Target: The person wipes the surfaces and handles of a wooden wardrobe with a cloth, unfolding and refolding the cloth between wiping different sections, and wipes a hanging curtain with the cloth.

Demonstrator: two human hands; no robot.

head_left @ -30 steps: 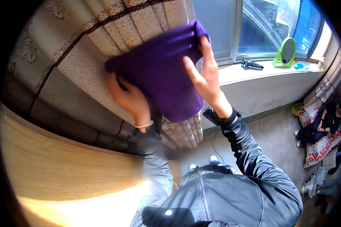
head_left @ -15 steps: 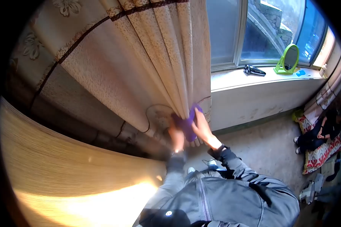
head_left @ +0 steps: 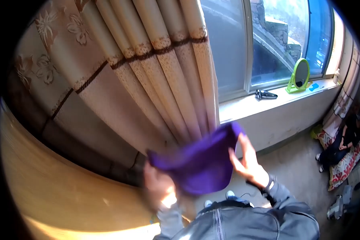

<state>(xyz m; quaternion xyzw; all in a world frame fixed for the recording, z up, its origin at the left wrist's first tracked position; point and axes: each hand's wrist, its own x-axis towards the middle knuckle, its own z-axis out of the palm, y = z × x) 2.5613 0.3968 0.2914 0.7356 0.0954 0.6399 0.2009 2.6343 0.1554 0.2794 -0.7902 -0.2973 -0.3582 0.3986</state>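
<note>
A purple cloth is stretched between my two hands, blurred by motion, its lower part hanging in a curve. My left hand grips its left corner; the fingers are smeared and partly behind the cloth. At the upper right corner, my right hand pinches the edge, with the thumb on the near side. Right behind the cloth hangs a long beige and brown curtain in gathered folds, its lower part partly hidden by the cloth.
On the windowsill lie a black shaver and a blue item, beside a green-framed mirror. A wooden surface is at the lower left. Another person sits on a patterned cushion at the right.
Half a second ago the cloth was bunched against the lower curtain between both hands. Now it is spread wide, my hands are farther apart and lower, and the curtain folds hang looser.
</note>
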